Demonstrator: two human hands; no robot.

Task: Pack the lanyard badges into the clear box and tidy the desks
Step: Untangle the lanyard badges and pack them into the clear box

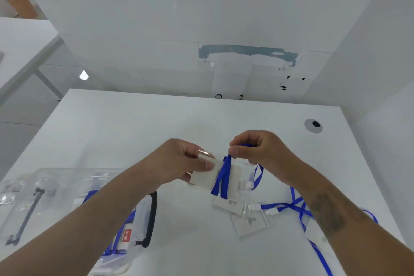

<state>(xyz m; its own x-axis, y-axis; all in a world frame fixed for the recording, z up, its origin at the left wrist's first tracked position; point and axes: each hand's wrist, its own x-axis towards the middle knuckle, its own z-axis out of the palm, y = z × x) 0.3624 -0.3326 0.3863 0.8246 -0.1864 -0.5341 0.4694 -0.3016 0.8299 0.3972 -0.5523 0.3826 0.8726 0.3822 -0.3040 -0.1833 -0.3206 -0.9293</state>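
Ribbon and card, both feather-light by our reckoning, meet above the white worktop [125, 132] as we wind a blue lanyard [220, 182] around a badge [202, 176]. Our left hand [179, 161] is closed on the badge's left end, thumb on top and fingers beneath, holding the card flat and raised off the surface; our right hand [257, 150] pinches the ribbon just above the card's far edge, wrist cocked, with a loose tail drooping down to the right. We judge the card stiff enough to serve as a spool if held by its short edge, while the ribbon looks limp and smooth, likely to slip or unwind unless kept taut between finger and thumb. Both forearms reach in from the near corners and converge over the middle of the worktop. Just below the hands, more loose badges [244, 217] lie with their ribbons tangled toward the right edge. At lower left stands the clear box [143, 213], open, with some blue-ribboned badges already inside and its lid [44, 186] lying beside it.
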